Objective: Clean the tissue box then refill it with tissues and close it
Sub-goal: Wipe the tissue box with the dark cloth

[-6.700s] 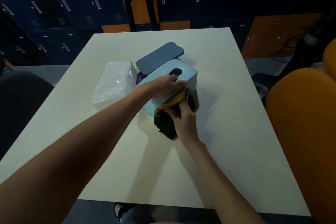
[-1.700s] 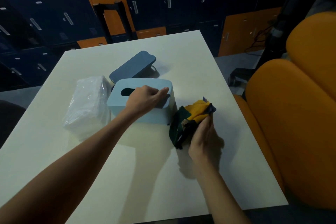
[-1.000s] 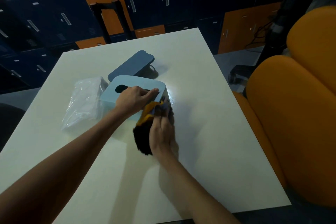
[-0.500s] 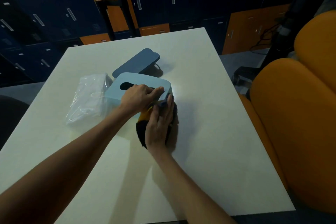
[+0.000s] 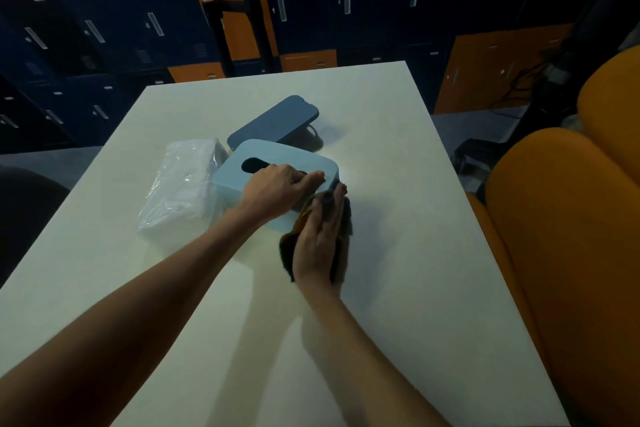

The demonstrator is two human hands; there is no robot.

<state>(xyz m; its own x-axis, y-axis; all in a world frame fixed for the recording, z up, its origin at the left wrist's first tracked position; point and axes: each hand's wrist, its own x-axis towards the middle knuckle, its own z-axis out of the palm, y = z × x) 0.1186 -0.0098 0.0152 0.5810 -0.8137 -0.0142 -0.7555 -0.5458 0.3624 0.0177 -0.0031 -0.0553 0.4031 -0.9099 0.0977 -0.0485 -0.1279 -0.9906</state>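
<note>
A light blue tissue box (image 5: 277, 158) with a dark oval slot on top lies on the white table (image 5: 398, 253). My left hand (image 5: 280, 185) grips its top near the slot, fingers curled over the near right edge. My right hand (image 5: 320, 239) presses a dark cloth with a yellow patch (image 5: 289, 246) flat against the box's near side, fingers straight. A dark blue flat lid (image 5: 273, 123) leans just behind the box. A clear plastic pack of white tissues (image 5: 181, 184) lies against the box's left side.
An orange upholstered chair (image 5: 568, 236) stands close along the table's right edge. Dark blue and orange lockers (image 5: 311, 3) line the wall beyond the far edge. A dark chair back (image 5: 24, 211) sits at the left.
My right hand brought the cloth from the table beside the box onto the box's near side, and its fingers flattened over the cloth. The left hand kept its grip on the box top.
</note>
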